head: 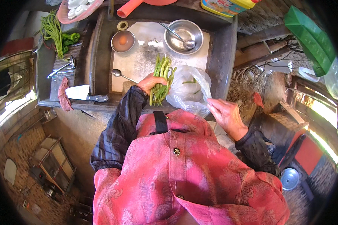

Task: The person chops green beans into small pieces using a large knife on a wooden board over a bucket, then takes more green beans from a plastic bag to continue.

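A bundle of cut green beans (163,69) is gripped in my left hand (152,83), over the front of the stone sink. Beside it, a clear plastic bag (183,90) stands with its mouth open and a few green pieces inside. My right hand (222,112) pinches the bag's rim on its right side. Behind the bag, a steel bowl (171,42) holds a metal spoon (189,44). To the left sits a small bowl of liquid (123,46) with an orange, yolk-like round in it. Another spoon (117,73) lies near my left wrist.
On the left ledge are a cleaver (77,92), a reddish cloth (64,95), a peeler-like tool (62,67), long beans (55,36) and green peppers (70,39). A pink basket (62,14) and a yellow container (228,7) stand at the back. The sink's right wall (224,56) rises beside the bag.
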Tool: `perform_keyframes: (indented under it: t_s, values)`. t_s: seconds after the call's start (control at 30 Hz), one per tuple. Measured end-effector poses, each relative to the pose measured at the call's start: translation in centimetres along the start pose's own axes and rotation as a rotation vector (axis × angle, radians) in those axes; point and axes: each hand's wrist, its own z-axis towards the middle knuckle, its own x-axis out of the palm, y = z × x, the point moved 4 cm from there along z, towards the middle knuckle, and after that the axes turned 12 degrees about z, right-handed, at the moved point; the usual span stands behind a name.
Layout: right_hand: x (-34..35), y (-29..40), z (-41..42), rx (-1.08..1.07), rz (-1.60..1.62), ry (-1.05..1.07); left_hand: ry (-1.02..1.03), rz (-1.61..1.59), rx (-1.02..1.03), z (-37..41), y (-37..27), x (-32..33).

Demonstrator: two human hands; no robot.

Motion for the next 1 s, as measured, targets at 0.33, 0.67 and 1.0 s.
perform_keyframes:
  t_s: [0.33, 0.67, 1.0]
  values:
    - [13.0, -12.1, 5.0, 0.017, 0.07, 0.443, 0.012, 0.015, 0.034, -0.9, 0.3, 0.1]
    - [19.4, -23.3, 0.7, 0.116, -0.098, 0.671, 0.048, -0.032, 0.002, -1.2, 1.4, 1.2]
    - [20.1, -23.0, 1.9, 0.249, -0.043, 0.561, 0.065, -0.062, 0.027, -1.3, 0.4, 0.7]
